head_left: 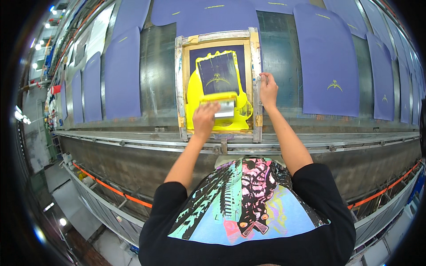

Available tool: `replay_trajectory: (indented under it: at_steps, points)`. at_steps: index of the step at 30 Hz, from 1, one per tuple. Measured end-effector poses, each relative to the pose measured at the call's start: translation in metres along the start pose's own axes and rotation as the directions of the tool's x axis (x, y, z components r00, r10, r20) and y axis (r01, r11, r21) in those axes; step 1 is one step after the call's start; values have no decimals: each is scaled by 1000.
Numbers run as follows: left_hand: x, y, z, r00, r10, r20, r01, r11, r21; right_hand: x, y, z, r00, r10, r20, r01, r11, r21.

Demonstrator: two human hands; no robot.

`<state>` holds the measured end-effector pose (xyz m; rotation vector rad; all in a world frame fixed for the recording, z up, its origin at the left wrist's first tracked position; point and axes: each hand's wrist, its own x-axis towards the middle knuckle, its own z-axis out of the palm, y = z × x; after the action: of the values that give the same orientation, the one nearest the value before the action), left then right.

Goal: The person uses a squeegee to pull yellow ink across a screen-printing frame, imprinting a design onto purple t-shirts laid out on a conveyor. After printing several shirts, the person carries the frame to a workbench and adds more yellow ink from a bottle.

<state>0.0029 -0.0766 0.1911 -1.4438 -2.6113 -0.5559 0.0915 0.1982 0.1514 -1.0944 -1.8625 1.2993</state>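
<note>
In front of me a screen printing frame (179, 80) lies on the table over a purple-blue fabric piece (217, 22). Bright yellow ink (194, 88) covers much of the mesh, and a dark wiped patch with a small arched design shows in its upper middle. My left hand (205, 119) is closed on a squeegee (225, 107) with a metallic face and a yellow-coated edge, low on the mesh. At the frame's right side, my right hand (268, 88) is closed on the outer edge, fingers curled over it.
Printed purple-blue fabric pieces lie to the right (326, 66) and left (123, 80) on the long metal table (155, 66). A metal rail (301, 145) runs along the near edge, between my body and the frame. Orange strips (113, 188) follow the lower structure behind me.
</note>
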Motion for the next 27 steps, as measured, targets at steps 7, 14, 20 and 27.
replay_trajectory:
  at_steps: [7,14,20,27]
  points:
    - [217,-109,-14,938,-220,269,240,970,-44,14,-13,41,992,115,54,-111,992,-60]
    - [115,-27,8,967,-223,126,224,975,10,-21,5,-7,998,62,28,-62,998,-17]
    - [60,-13,8,998,25,-49,-28,997,-65,8,2,1,997,71,7,-72,997,30]
    - [184,-99,10,963,-175,207,172,985,31,-2,8,12,999,40,29,-40,999,26]
